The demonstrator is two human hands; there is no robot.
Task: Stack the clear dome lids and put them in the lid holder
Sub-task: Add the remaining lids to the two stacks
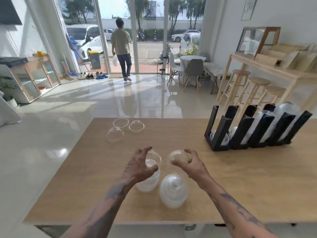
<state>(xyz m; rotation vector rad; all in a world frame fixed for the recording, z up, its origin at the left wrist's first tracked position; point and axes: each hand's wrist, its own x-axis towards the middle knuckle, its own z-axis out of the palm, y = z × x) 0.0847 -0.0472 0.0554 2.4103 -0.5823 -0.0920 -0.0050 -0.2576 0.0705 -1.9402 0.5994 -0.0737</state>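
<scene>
My left hand (140, 164) grips a clear dome lid (154, 158) from above, right over a stack of lids (148, 182) on the wooden table (240, 182). Beside it, my right hand (189, 161) holds another clear dome lid (178, 156) in its curled fingers, above the table. A second, taller stack of lids (173, 192) stands near the front, between my forearms. Three loose lids (126, 128) lie at the far left of the table. The black lid holder (253, 129) stands at the far right with lids in several of its slots.
The table's far edge is just behind the loose lids and its front edge lies below my forearms. Beyond the table a person walks toward the glass doors. Stools and a wooden counter stand at the right.
</scene>
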